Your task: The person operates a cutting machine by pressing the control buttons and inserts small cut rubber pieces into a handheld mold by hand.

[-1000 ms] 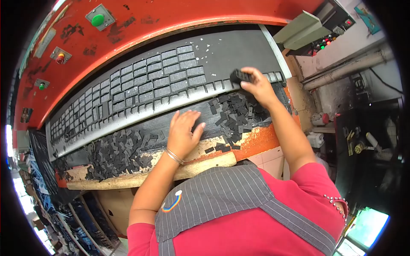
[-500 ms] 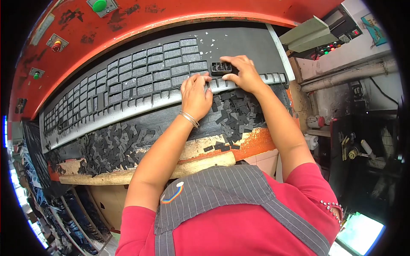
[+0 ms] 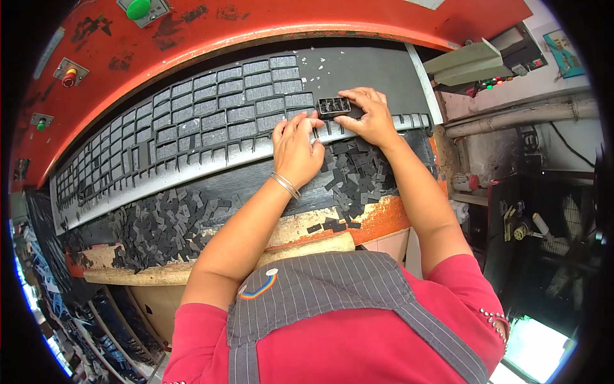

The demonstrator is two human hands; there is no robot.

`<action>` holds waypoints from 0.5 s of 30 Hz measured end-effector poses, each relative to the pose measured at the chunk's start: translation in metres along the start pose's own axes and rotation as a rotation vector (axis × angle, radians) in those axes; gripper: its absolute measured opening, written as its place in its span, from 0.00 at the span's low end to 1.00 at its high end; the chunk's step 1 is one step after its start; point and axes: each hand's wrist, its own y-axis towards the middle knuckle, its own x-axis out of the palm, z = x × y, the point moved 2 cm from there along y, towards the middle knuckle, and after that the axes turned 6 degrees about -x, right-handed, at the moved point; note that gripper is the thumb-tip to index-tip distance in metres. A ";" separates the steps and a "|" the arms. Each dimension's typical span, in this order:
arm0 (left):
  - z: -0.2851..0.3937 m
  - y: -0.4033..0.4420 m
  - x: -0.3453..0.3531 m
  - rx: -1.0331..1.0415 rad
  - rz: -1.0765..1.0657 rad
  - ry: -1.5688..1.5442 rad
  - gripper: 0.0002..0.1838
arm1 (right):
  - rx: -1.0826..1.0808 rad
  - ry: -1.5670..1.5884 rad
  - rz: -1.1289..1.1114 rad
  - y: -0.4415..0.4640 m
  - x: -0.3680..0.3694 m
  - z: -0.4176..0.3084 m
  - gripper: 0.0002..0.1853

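Observation:
A small black cutting die (image 3: 333,107), a rectangular frame with several compartments, sits on a dark sheet (image 3: 377,73) just right of its cut-out part. My right hand (image 3: 371,115) grips the die's right end, thumb on the near side and fingers on the far side. Close to the die's near left corner, my left hand (image 3: 297,144) lies over the sheet's front edge with its fingers stretched forward and thumb apart. Whether its fingertips touch the die is hard to see. Rows of rectangular cut-outs (image 3: 214,120) fill the sheet to the left.
Small black rectangular pieces (image 3: 163,224) lie heaped along the front ledge, with another pile (image 3: 359,169) between my forearms. A red machine body (image 3: 224,19) spans the back, carrying a green button (image 3: 138,8) and a red knob (image 3: 69,78). A pipe (image 3: 524,115) runs at the right.
The die has turned slightly, still in my right hand's grip. My left hand's fingers have spread a little beside it. The camera view has shifted slightly.

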 end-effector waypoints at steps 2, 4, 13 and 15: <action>-0.001 0.002 0.000 -0.025 -0.031 -0.008 0.19 | -0.021 -0.029 0.026 0.000 0.002 0.003 0.30; -0.002 0.002 -0.001 -0.023 -0.051 -0.010 0.21 | -0.043 -0.046 0.034 -0.003 0.004 0.003 0.30; -0.043 -0.008 -0.151 -0.039 0.397 -0.374 0.34 | 0.030 -0.132 0.444 -0.004 -0.042 -0.085 0.35; -0.115 -0.018 -0.222 -0.195 0.675 -0.294 0.37 | 0.268 0.306 0.522 -0.010 -0.014 -0.105 0.27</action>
